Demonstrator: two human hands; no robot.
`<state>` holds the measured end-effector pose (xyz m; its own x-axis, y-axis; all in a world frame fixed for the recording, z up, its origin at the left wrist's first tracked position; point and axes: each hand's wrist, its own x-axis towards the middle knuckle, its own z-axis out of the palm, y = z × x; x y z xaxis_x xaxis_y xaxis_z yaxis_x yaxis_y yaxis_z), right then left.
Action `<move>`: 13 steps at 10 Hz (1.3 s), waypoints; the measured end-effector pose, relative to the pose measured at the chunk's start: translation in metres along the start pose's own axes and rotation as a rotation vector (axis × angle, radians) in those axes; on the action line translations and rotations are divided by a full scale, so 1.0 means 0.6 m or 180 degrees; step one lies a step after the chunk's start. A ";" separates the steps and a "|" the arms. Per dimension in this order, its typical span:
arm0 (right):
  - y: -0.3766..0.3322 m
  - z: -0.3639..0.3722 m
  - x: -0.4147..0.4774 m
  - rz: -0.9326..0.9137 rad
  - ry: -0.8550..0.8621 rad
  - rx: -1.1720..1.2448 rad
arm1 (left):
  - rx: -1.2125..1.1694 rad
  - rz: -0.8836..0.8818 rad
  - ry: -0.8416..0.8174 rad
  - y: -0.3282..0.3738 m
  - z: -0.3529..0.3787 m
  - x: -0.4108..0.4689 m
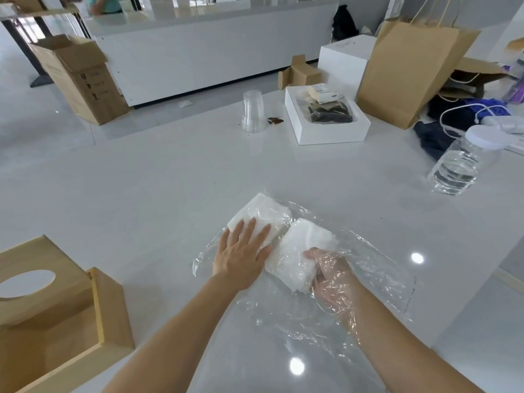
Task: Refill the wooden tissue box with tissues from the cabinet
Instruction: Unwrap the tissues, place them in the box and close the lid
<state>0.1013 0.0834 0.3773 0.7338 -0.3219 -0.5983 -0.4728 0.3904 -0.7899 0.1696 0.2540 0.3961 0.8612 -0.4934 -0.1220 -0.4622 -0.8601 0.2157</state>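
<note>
Two stacks of white tissues lie inside a clear plastic bag (pixel 374 268) on the white table. My left hand (pixel 241 253) presses flat on the bag over the far stack (pixel 263 211), fingers spread. My right hand (pixel 329 276) is inside the bag, fingers closed on the near stack of tissues (pixel 300 251). The wooden tissue box (pixel 110 304) stands open at the lower left, and its lid (pixel 37 282) with an oval slot leans across the opening.
A clear water jar (pixel 459 163) with a white cap stands at the right. Farther back are stacked plastic cups (pixel 253 112), a white box (pixel 329 129), a brown paper bag (pixel 408 72) and dark cloth with cords (pixel 459 117). Cardboard boxes (pixel 82 80) sit on the floor beyond.
</note>
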 end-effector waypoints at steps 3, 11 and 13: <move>-0.045 -0.055 -0.098 -0.0050 0.0302 0.0621 | 0.0205 -0.0101 0.0280 0.008 0.014 0.003; -0.058 -0.233 -0.214 -0.0536 0.0834 0.1630 | 0.0349 -0.0371 0.0393 0.048 0.011 0.011; -0.094 -0.273 -0.248 -0.0927 0.0857 0.1888 | 0.0333 -0.0421 0.0340 0.057 -0.002 0.005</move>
<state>-0.0609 -0.0319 0.4889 0.6078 -0.6565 -0.4468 0.1255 0.6350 -0.7623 0.1564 0.2231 0.4041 0.9309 -0.3633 -0.0380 -0.3581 -0.9281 0.1020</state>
